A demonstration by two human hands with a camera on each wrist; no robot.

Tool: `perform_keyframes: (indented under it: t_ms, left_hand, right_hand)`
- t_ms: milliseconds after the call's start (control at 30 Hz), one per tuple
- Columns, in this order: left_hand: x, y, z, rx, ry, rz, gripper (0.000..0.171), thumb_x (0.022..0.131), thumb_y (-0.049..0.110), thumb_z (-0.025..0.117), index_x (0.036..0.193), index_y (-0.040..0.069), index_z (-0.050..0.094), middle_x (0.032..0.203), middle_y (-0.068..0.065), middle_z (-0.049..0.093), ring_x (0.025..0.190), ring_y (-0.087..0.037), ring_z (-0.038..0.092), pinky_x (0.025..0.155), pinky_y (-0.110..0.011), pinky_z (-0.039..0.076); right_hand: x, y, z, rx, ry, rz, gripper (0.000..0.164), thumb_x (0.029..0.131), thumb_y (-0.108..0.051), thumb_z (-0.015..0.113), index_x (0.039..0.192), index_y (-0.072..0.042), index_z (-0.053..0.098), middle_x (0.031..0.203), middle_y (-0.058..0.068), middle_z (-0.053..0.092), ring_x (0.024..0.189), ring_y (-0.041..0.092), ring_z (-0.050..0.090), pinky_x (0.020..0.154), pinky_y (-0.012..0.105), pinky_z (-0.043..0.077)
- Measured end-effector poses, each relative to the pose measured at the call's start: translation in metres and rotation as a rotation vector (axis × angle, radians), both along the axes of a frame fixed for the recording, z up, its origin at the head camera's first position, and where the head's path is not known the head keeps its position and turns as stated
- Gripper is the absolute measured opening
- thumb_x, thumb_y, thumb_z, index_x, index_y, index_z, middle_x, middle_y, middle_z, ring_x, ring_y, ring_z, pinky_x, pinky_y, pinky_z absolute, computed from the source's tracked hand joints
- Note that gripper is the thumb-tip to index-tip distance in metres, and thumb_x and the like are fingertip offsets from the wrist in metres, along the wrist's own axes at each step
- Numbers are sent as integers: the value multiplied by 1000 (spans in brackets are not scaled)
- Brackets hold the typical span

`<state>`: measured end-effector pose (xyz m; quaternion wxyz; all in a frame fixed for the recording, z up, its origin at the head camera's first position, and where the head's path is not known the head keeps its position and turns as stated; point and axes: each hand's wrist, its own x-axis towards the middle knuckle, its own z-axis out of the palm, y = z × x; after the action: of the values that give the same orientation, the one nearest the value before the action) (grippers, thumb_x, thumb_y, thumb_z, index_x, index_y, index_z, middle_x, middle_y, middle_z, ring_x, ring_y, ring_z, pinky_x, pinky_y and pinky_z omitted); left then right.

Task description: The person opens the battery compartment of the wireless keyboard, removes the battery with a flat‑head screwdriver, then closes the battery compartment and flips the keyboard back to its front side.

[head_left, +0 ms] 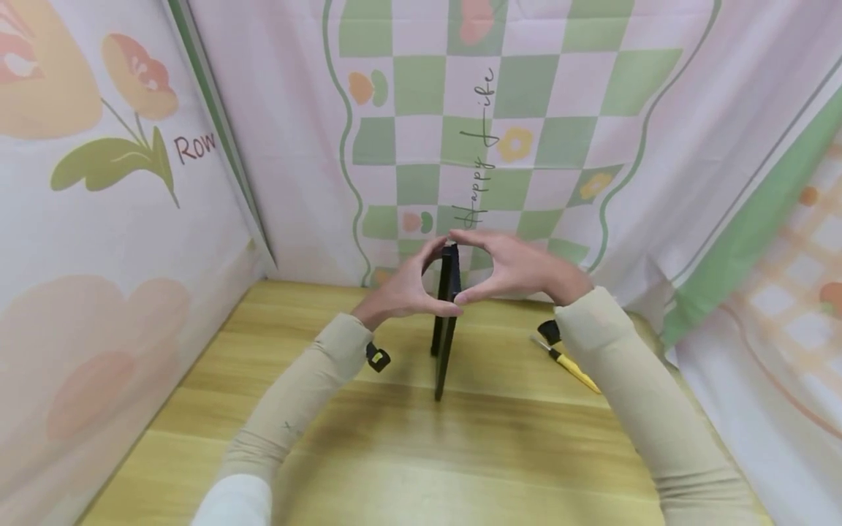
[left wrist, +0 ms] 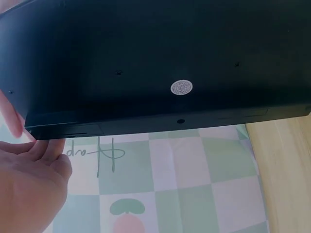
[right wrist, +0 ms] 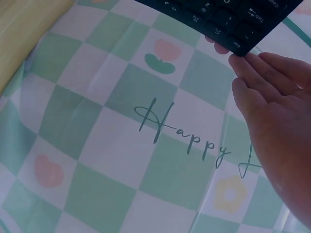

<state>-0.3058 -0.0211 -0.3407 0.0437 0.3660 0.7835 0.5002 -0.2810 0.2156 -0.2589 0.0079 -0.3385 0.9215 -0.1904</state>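
Note:
A black keyboard (head_left: 446, 329) stands on end, seen nearly edge-on in the head view. My left hand (head_left: 409, 288) and my right hand (head_left: 520, 267) meet at its upper end, thumbs at the near corner and fingertips at the far one, pinching the end between them. In the left wrist view the keyboard's dark underside (left wrist: 146, 48) shows a round pale sticker (left wrist: 181, 87), with the left fingers (left wrist: 51, 150) against its edge. Keys with white lettering (right wrist: 226, 22) face the right wrist camera; the right fingertips (right wrist: 240, 60) touch the Esc corner.
On the wooden table (head_left: 395, 453) a yellow-handled tool (head_left: 575, 371) with a thin metal shaft lies at the right. Small black objects sit beside the left cuff (head_left: 378, 357) and the right cuff (head_left: 549, 332). Printed cloth (head_left: 421, 95) hangs behind and at both sides.

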Motion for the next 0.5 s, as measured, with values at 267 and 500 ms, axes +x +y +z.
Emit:
perform_keyframes:
  t_ms: [267, 500]
  left_hand:
    - [0, 2, -12, -13, 12, -3, 126, 76, 33, 94, 171, 22, 12, 176, -3, 24, 163, -24, 25, 134, -52, 22]
    - [-4, -10, -41, -132, -16, -28, 132, 74, 37, 96, 171, 14, 9, 174, -8, 30, 162, -26, 28, 134, -51, 23]
  right_hand:
    - [-2, -4, -4, 19, -3, -17, 115, 77, -56, 90, 166, -11, 34, 167, 12, 43, 155, 35, 40, 128, 60, 34]
    - [-4, 6, -4, -5, -1, -30, 113, 76, -53, 92, 165, -12, 37, 160, 13, 53, 153, 36, 43, 126, 63, 34]
